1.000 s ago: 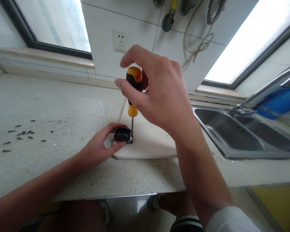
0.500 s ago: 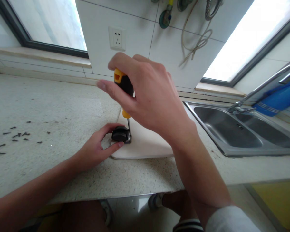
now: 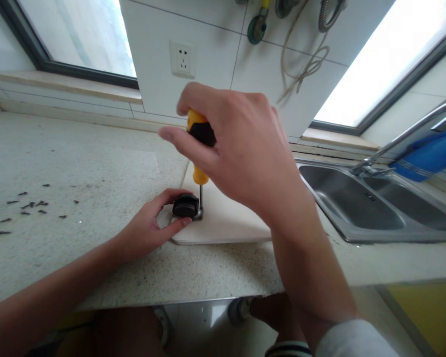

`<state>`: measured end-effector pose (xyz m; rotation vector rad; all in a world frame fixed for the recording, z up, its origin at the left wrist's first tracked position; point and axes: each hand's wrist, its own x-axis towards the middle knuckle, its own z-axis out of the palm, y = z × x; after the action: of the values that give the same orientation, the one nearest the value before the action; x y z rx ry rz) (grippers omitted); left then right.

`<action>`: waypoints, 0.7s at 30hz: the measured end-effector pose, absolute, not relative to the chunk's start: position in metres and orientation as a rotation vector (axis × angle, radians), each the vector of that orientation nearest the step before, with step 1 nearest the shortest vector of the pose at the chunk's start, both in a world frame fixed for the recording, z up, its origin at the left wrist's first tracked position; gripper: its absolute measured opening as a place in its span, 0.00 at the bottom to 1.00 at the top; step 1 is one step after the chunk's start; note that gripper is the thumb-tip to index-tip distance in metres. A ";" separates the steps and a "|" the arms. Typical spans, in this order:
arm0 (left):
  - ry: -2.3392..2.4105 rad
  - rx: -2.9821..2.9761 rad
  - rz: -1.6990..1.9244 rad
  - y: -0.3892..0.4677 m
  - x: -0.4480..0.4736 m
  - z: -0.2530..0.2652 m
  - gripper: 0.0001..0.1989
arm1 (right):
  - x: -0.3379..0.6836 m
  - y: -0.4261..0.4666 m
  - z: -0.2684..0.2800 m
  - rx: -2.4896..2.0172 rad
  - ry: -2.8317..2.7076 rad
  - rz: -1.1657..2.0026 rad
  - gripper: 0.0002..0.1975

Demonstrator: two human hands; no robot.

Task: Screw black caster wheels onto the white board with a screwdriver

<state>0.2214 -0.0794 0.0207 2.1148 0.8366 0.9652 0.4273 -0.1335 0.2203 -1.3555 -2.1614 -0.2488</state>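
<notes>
My left hand (image 3: 159, 218) pinches a black caster wheel (image 3: 186, 205) between thumb and fingers. The caster's small metal plate (image 3: 198, 215) lies on the near left corner of a white board (image 3: 226, 225). Wrapped round the yellow and black handle of a screwdriver (image 3: 200, 173) is my right hand (image 3: 234, 139), with its thumb and forefinger loosely curved at the handle's top. The screwdriver's shaft stands nearly upright, its tip down at the plate beside the wheel. Whether a screw sits under the tip is hidden. Much of the board is behind my right forearm.
Several dark screws (image 3: 29, 205) lie scattered on the speckled countertop (image 3: 107, 168) at the left. On the right is a steel double sink (image 3: 349, 198) with a faucet (image 3: 405, 134). A socket (image 3: 183, 59) and a looped cable (image 3: 308, 67) are on the tiled wall.
My right hand and the screwdriver's handle have shifted slightly right, so the shaft stands straighter. My left hand stays on the caster wheel.
</notes>
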 end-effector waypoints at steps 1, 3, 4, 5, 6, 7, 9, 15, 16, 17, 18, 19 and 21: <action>0.834 2.110 0.967 -0.079 0.221 0.020 0.23 | 0.427 -0.134 0.220 -1.382 -2.139 -0.277 0.16; 0.830 2.101 0.973 -0.079 0.222 0.020 0.22 | 0.428 -0.135 0.220 -1.330 -2.183 -0.204 0.17; 0.831 2.097 0.978 -0.079 0.222 0.020 0.22 | 0.429 -0.135 0.220 -1.279 -2.232 -0.129 0.17; 0.832 2.096 0.981 -0.079 0.222 0.020 0.22 | 0.429 -0.135 0.220 -1.252 -2.264 -0.072 0.18; 0.834 2.099 0.979 -0.079 0.222 0.020 0.22 | 0.430 -0.134 0.220 -1.265 -2.265 -0.056 0.17; 0.836 2.102 0.973 -0.079 0.222 0.021 0.22 | 0.430 -0.134 0.220 -1.310 -2.244 -0.082 0.16; 0.840 2.102 0.966 -0.080 0.222 0.022 0.23 | 0.429 -0.133 0.219 -1.418 -2.167 -0.209 0.16; 0.855 2.100 0.976 -0.080 0.223 0.022 0.22 | 0.430 -0.132 0.221 -1.183 -2.296 -0.025 0.17; 0.855 2.103 0.972 -0.080 0.223 0.022 0.22 | 0.431 -0.132 0.221 -1.200 -2.275 -0.070 0.14; 0.852 2.105 0.969 -0.080 0.222 0.022 0.23 | 0.432 -0.131 0.221 -1.262 -2.230 -0.158 0.12; 0.848 2.106 0.966 -0.080 0.222 0.022 0.23 | 0.432 -0.131 0.220 -1.330 -2.177 -0.254 0.12; 0.844 2.105 0.969 -0.080 0.222 0.021 0.24 | 0.433 -0.131 0.220 -1.373 -2.149 -0.304 0.13; 0.838 2.100 0.976 -0.080 0.222 0.021 0.23 | 0.435 -0.130 0.221 -1.311 -2.206 -0.180 0.14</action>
<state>0.2219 -0.0795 0.0209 2.0997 0.8378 0.9758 0.4348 -0.1304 0.2205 -1.3111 -2.2058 -0.1795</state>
